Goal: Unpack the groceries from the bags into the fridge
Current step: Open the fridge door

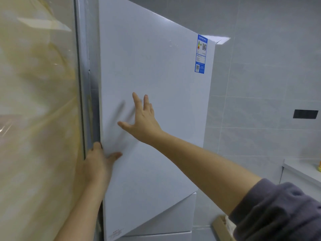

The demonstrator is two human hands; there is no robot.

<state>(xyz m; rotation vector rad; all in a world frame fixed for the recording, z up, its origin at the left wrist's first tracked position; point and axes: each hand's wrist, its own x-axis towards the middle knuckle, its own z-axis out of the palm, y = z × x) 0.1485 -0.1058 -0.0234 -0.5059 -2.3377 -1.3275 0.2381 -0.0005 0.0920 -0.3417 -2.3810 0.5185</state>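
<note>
The fridge door [156,75] stands directly ahead, long axis upright. Its white face is angled out from the lower drawer front [173,214], so I judge it ajar. No bags or groceries show, so the unpacking looks all ahead. The left grip [99,160] clasps the door's left edge. The right grip [140,119] is released, fingers spread at the face.

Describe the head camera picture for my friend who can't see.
A left hand grips the edge of a white fridge door; the open right hand reaches toward its front. A blue label sits near its top corner.
</note>
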